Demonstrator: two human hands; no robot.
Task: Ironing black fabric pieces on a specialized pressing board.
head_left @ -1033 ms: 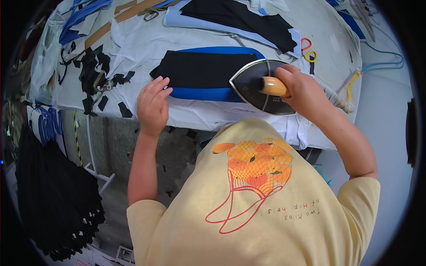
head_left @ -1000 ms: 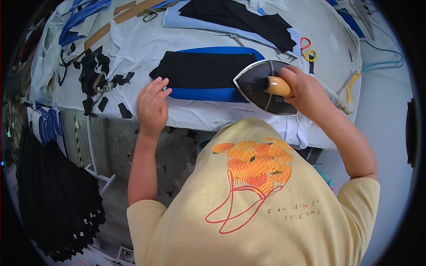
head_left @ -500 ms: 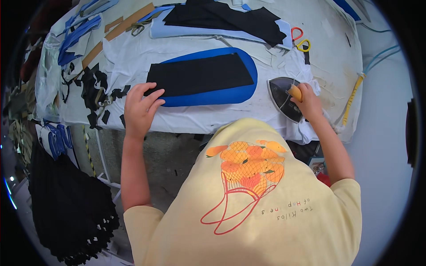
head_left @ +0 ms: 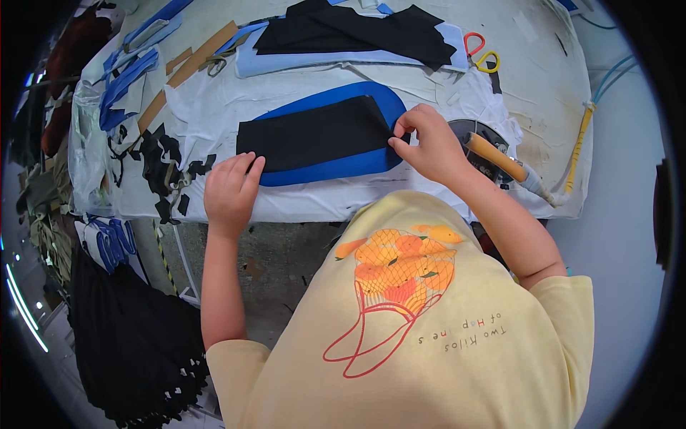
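A black fabric piece [head_left: 314, 136], a long four-sided panel, lies over a blue oval pad [head_left: 336, 166] on the white-covered table. At its right end my right hand [head_left: 432, 143] pinches the lower corner between thumb and fingers. My left hand [head_left: 232, 189] has its fingers drawn together on the lower left corner of the same piece. Beside my right hand, partly hidden by it, rests an iron [head_left: 475, 132] with a wooden handle [head_left: 496, 156]; neither hand touches it.
Folded black fabric [head_left: 350, 32] lies on light blue cloth [head_left: 271, 63] at the back. Scissors [head_left: 480, 51] with red and yellow handles are at its right. Black scraps [head_left: 158, 157] and a brown strip [head_left: 189, 63] lie at left. A yellow-wrapped cable [head_left: 577, 154] runs along the right edge.
My right hand has let go of the iron and moved left to the fabric's corner. My left hand's fingers have drawn closer together. The fabric's right end has shifted left and nearer to me.
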